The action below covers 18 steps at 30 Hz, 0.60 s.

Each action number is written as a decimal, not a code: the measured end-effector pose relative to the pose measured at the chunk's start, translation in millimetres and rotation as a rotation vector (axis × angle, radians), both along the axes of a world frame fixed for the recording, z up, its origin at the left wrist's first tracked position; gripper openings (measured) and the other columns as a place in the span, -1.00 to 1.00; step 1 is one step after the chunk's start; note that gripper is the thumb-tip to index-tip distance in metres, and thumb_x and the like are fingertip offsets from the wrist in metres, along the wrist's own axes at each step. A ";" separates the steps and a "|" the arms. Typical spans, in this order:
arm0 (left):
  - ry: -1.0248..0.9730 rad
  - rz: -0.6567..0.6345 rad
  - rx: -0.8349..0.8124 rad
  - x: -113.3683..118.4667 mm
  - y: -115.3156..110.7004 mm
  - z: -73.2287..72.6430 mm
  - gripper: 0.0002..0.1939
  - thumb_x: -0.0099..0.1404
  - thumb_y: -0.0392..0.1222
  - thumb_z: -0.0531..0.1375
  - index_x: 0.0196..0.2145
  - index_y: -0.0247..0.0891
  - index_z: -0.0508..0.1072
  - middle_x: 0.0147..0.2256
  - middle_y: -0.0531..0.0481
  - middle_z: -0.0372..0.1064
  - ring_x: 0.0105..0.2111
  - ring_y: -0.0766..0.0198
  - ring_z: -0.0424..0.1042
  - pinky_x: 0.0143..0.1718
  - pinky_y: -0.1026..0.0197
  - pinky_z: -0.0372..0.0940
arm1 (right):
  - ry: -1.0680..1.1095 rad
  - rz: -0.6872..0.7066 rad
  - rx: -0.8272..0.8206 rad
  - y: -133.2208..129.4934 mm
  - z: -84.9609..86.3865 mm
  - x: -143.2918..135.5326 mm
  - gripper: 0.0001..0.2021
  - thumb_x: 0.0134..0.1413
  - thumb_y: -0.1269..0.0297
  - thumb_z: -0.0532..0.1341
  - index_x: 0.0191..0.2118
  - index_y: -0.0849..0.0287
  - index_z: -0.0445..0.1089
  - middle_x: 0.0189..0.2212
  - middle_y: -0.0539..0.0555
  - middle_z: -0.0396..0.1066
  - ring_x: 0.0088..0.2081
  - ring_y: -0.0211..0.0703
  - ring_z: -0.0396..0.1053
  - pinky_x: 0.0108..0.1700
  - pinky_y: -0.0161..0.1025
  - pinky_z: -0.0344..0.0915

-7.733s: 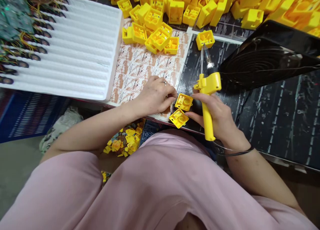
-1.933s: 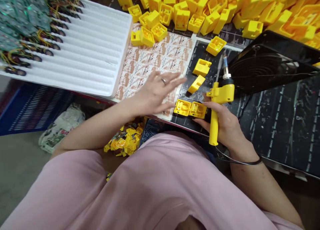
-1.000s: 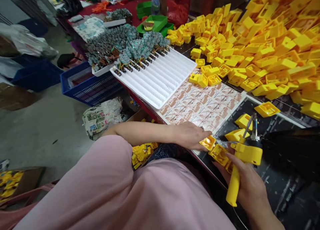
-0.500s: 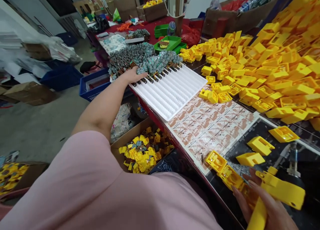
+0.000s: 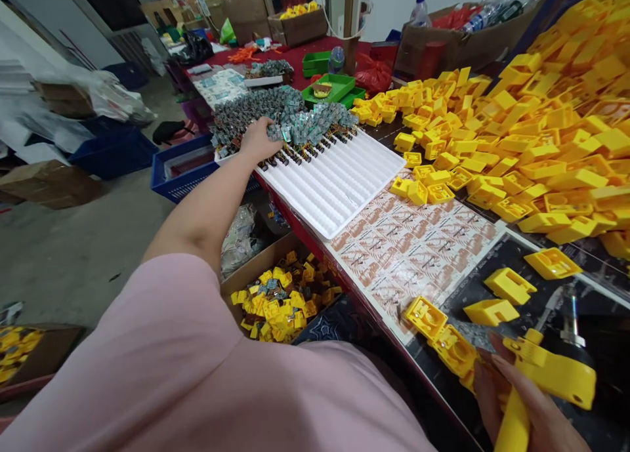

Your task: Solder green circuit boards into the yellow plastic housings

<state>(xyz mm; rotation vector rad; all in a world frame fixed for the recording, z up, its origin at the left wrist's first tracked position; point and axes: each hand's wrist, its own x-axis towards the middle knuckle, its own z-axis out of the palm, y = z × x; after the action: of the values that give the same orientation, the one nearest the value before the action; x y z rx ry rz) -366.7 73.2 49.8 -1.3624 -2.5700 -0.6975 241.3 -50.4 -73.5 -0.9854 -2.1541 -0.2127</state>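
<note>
My left hand (image 5: 260, 140) reaches onto the pile of small grey-green circuit parts (image 5: 315, 123) at the far end of the white ribbed tray (image 5: 339, 183). Its fingers curl over the parts; what they grip, if anything, is hidden. At the lower right my right hand (image 5: 522, 399) is wrapped round a yellow-handled tool (image 5: 556, 370). Its fingertips also touch a row of open yellow housings (image 5: 450, 347) on the black table surface. Beyond that hand lie three loose yellow housings (image 5: 509, 286). A metal-tipped tool (image 5: 571, 321) stands beside them.
Yellow housings (image 5: 531, 143) are heaped along the right. A printed sheet (image 5: 418, 242) lies between tray and work spot. Green trays (image 5: 335, 88) stand behind. Below the table edge is a carton (image 5: 229, 285) of yellow parts; a blue basket (image 5: 182, 186) is left of the tray.
My left hand has drawn its fingers in and curled them over the circuit parts. My right hand has shifted slightly at the housings, still holding the yellow-handled tool.
</note>
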 end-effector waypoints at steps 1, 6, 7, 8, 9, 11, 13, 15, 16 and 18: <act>0.097 -0.034 0.027 5.3 -3.2 -1.9 -0.38 0.14 -0.20 0.31 0.17 -0.31 0.43 0.15 -0.29 0.36 0.19 -0.14 0.36 0.30 -0.05 0.21 | -0.030 0.002 0.024 -0.4 0.9 -0.4 -0.32 0.18 0.33 0.37 0.38 0.04 0.21 -0.08 0.15 0.62 -0.35 -0.07 0.61 -0.24 -0.23 0.52; 0.282 -0.283 0.141 14.4 -13.8 -19.5 -0.51 0.20 -0.14 0.23 0.10 -0.16 0.43 0.14 -0.24 0.31 0.17 -0.12 0.35 0.24 -0.07 0.26 | -0.040 -0.006 0.094 0.0 6.3 -5.1 -0.26 0.09 0.37 0.44 0.37 0.06 0.24 -0.13 0.13 0.63 -0.39 -0.10 0.60 -0.24 -0.27 0.52; 0.286 -0.317 0.198 11.6 -14.3 -23.2 -0.55 0.21 -0.09 0.23 0.07 -0.12 0.44 0.11 -0.22 0.32 0.17 -0.11 0.34 0.24 -0.08 0.25 | -0.032 -0.009 0.123 0.5 7.0 -6.1 -0.26 0.06 0.38 0.46 0.35 0.04 0.26 -0.16 0.10 0.64 -0.42 -0.14 0.59 -0.24 -0.30 0.52; 0.287 -0.337 0.255 7.9 -14.4 -25.9 -0.57 0.22 -0.02 0.24 0.04 -0.10 0.43 0.08 -0.20 0.33 0.17 -0.10 0.33 0.25 -0.09 0.24 | -0.026 -0.013 0.140 1.2 7.5 -7.1 -0.26 0.04 0.38 0.47 0.34 0.04 0.29 -0.18 0.08 0.64 -0.43 -0.16 0.58 -0.25 -0.31 0.52; 0.283 -0.339 0.316 3.8 -14.3 -27.2 -0.57 0.22 0.05 0.24 0.02 -0.09 0.41 0.06 -0.20 0.33 0.17 -0.10 0.32 0.26 -0.11 0.21 | -0.023 -0.010 0.137 1.9 8.2 -8.0 -0.27 0.05 0.39 0.46 0.34 0.05 0.29 -0.21 0.08 0.64 -0.44 -0.15 0.58 -0.27 -0.31 0.51; 0.270 -0.265 0.457 -2.5 -14.1 -23.5 -0.51 0.23 0.22 0.22 0.00 -0.11 0.37 0.03 -0.20 0.31 0.18 -0.09 0.28 0.29 -0.14 0.15 | -0.020 0.007 0.133 3.7 10.6 -9.6 -0.29 0.07 0.39 0.45 0.34 0.06 0.29 -0.31 0.06 0.64 -0.45 -0.14 0.58 -0.36 -0.31 0.48; 0.257 -0.131 0.593 -0.9 -14.9 -10.1 -0.41 0.27 0.36 0.15 0.02 -0.14 0.31 0.05 -0.17 0.29 0.19 -0.04 0.23 0.33 -0.13 0.10 | -0.020 0.021 0.132 6.0 14.8 -11.7 -0.27 0.07 0.41 0.45 0.35 0.05 0.27 -0.37 0.03 0.63 -0.48 -0.13 0.57 -0.44 -0.31 0.44; 0.235 -0.024 0.681 13.5 -16.9 10.7 -0.40 0.35 0.36 0.10 0.10 -0.15 0.25 0.12 -0.09 0.26 0.21 0.09 0.21 0.36 -0.03 0.08 | -0.011 0.038 0.133 8.3 19.3 -14.6 -0.22 0.04 0.43 0.46 0.37 0.02 0.24 -0.36 0.03 0.64 -0.47 -0.13 0.57 -0.44 -0.31 0.44; 0.209 -0.003 0.675 25.8 -17.9 21.8 -0.43 0.40 0.29 0.09 0.15 -0.15 0.20 0.17 -0.04 0.24 0.22 0.15 0.19 0.37 0.03 0.08 | -0.005 0.051 0.127 9.1 20.6 -16.1 -0.19 0.03 0.44 0.46 0.38 0.00 0.22 -0.33 0.05 0.64 -0.45 -0.11 0.58 -0.41 -0.30 0.47; 0.082 -0.004 0.583 58.5 -18.9 39.9 -0.47 0.43 0.11 0.15 0.22 -0.11 0.13 0.28 0.04 0.16 0.27 0.21 0.16 0.39 0.10 0.08 | 0.027 0.060 0.103 9.1 18.5 -17.9 -0.18 0.03 0.45 0.45 0.39 -0.05 0.20 -0.31 0.05 0.64 -0.41 -0.06 0.60 -0.29 -0.24 0.53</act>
<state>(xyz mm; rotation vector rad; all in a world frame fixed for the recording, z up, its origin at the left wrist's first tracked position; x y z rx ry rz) -308.2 54.3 89.7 -1.1624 -2.0539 -1.2350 223.4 -41.3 -55.1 -0.8597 -2.1228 -0.2767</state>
